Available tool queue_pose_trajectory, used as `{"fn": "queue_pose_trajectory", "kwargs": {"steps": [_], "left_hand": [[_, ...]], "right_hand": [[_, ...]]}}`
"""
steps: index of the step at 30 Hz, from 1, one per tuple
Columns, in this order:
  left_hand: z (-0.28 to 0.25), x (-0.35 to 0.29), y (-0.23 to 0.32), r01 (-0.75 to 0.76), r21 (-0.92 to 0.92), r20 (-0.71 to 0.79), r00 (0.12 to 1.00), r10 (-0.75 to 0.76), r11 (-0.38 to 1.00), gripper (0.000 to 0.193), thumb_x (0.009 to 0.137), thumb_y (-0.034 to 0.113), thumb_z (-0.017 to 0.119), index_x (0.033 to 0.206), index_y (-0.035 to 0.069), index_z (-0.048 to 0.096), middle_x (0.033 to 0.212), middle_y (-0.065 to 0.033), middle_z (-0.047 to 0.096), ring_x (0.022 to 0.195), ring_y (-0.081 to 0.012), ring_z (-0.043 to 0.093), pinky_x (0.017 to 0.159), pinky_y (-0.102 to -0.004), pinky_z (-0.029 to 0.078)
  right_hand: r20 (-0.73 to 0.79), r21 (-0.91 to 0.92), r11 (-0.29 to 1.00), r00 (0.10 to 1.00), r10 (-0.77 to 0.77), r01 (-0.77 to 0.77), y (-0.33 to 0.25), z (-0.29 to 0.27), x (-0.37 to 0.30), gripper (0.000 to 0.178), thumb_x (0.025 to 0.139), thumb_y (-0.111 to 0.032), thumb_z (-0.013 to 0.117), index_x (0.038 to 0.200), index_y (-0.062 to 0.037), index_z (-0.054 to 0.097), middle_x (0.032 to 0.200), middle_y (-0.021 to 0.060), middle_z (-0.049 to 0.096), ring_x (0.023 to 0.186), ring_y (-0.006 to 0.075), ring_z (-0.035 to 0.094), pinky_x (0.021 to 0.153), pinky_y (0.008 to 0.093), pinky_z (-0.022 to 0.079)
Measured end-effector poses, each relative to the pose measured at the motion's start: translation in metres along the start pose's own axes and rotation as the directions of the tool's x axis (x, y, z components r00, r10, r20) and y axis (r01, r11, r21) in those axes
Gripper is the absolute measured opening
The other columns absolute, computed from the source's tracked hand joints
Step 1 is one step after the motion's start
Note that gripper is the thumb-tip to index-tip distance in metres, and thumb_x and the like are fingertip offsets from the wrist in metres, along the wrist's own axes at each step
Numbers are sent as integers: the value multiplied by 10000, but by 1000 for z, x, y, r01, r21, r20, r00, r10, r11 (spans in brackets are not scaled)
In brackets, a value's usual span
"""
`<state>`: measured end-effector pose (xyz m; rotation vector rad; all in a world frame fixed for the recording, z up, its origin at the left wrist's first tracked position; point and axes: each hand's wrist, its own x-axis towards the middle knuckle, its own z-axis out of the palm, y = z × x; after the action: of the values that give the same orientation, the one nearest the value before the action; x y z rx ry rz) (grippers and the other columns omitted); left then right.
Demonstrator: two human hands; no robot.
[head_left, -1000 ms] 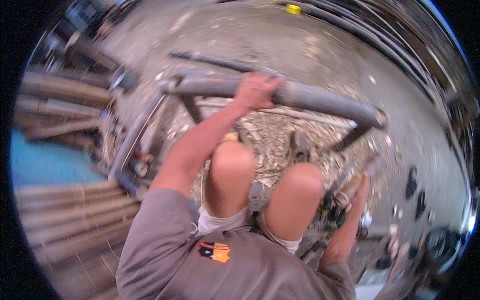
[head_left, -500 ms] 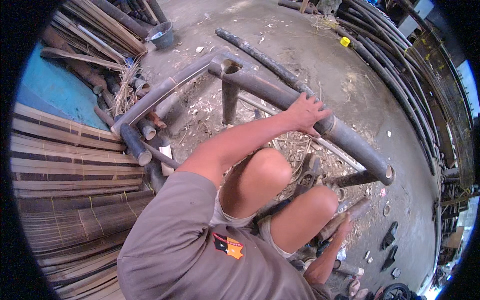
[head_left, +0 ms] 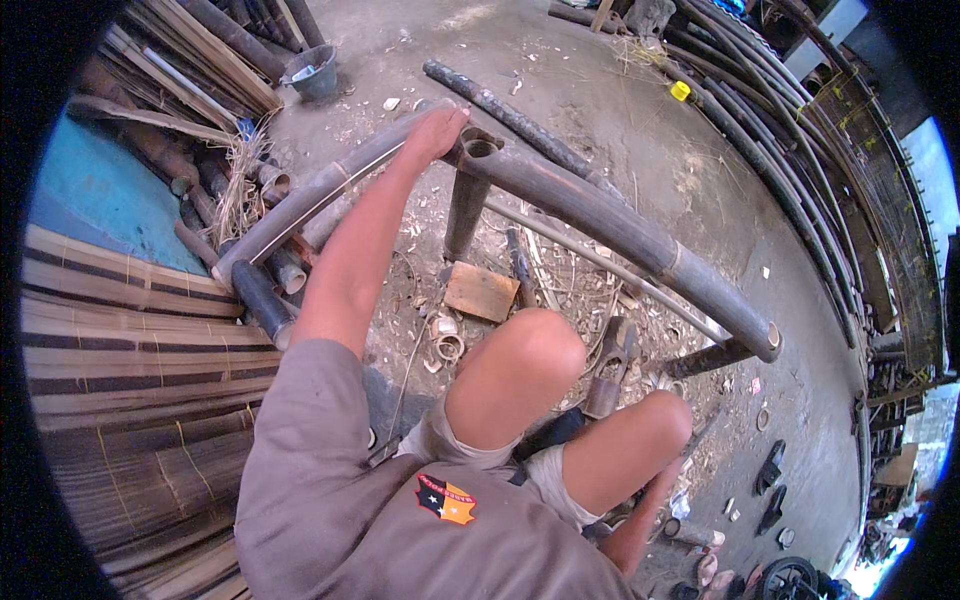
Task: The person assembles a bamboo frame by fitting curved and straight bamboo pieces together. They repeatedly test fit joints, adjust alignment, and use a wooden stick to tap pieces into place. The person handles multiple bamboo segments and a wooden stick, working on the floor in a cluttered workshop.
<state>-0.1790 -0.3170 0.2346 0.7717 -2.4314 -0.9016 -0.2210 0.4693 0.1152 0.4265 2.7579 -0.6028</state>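
My left hand [head_left: 438, 133] grips the far end of the left bamboo pole [head_left: 335, 195], its fingers curled over the top at the corner of a bamboo frame. Beside it, the thick right bamboo pole [head_left: 600, 220] has a round hole near its end and slopes down to the right. A short bamboo leg [head_left: 466, 215] stands under this corner. My right hand [head_left: 664, 480] is low beside my right knee, which hides its fingers and anything in them. Between my knees and the frame lie a wooden block [head_left: 482, 291] and a notched bamboo piece [head_left: 608, 370].
Bamboo shavings cover the ground under the frame. A dark pole [head_left: 520, 125] lies just beyond it. Slatted bamboo panels [head_left: 150, 350] are at left, a grey bucket [head_left: 312, 75] at far left, long poles [head_left: 770, 160] along the right, and sandals [head_left: 770, 485] at lower right.
My left hand has moved from the middle of the right pole leftward to the frame's far corner. My right hand, earlier holding a bamboo piece, has dropped lower behind my knee.
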Motion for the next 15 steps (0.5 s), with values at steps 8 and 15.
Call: {"fn": "queue_pose_trajectory", "kwargs": {"steps": [8,15], "left_hand": [[7,-17,-3,102,-16,4,995,-102,995,471,951,394,476,1127,26,712,1155,-264,692,1110,-441,643,975,-480,483],[12,-29,21,119,-148,30,993,-116,982,478,958,394,431,1120,28,692,1172,-255,681,1121,-452,625,970,-488,479]], "right_hand": [[-386,864,117,794,-470,489,-369,-191,-38,285,1018,-293,632,796,-135,549,629,-28,471,465,43,402,374,213,267],[-254,865,95,594,-763,492,-546,-39,-52,307,1006,-285,562,727,-164,518,615,-24,465,478,87,422,388,262,300]]}}
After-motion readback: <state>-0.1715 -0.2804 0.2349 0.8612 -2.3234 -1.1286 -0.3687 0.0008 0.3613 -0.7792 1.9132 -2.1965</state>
